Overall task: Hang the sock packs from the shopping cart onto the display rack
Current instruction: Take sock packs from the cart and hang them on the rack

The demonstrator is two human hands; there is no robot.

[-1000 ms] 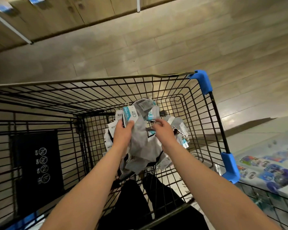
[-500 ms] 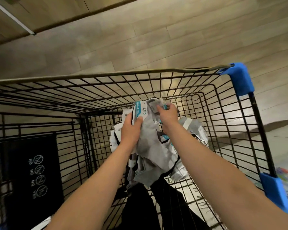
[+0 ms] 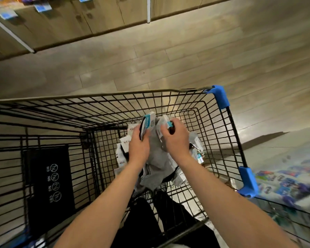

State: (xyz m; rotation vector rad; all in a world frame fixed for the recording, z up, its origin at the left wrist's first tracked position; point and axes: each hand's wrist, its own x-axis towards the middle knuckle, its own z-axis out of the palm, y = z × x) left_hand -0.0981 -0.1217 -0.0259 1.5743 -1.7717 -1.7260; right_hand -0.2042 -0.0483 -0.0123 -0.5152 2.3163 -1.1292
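Wire cart on plank floor — sock packs inside.

A shop: wire shopping cart w/ blue corner guards, shelf edge w/ price tags, wood-look floor, packaged goods at right.

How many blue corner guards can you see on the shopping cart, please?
2. One blue guard caps the far right corner of the shopping cart; the other guard sits on the right rim nearer the person. Left-side ones may be hidden.
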